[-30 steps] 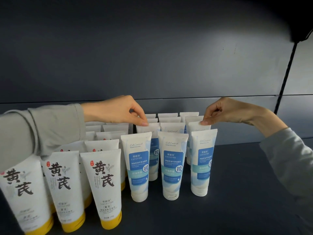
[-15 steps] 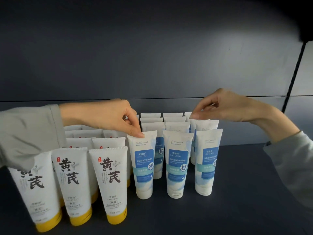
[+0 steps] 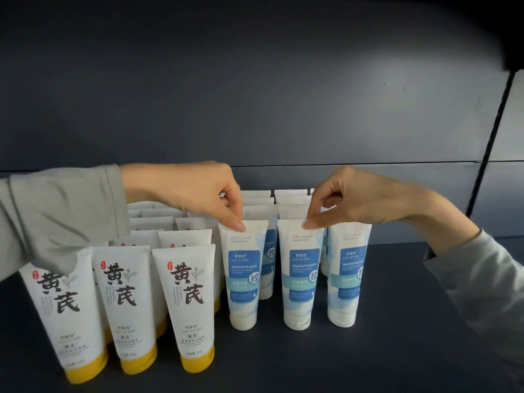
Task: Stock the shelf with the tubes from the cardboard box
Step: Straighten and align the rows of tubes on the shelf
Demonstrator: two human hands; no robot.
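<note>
- The left hand [image 3: 184, 191] pinches the crimped top edge of the left blue-label tube [image 3: 243, 279] between thumb and forefinger.
- The right hand [image 3: 363, 199] pinches the crimped top edge of the middle blue-label tube [image 3: 300, 279] in the same way.
- Each pinched tube hangs directly below its hand, with its long axis upright, cap down on the shelf [image 3: 397, 350] and crimp up.
- Both stand in the front row near the front edge of the shelf. The right blue-label tube [image 3: 347, 279] stands just beside the middle one, untouched.
- More blue-label tubes stand in files behind, toward the back edge.
- The yellow-capped tubes [image 3: 187, 307] fill the left part of the shelf, leaning slightly.
- The cardboard box is not in view, so its contents cannot be told.
</note>
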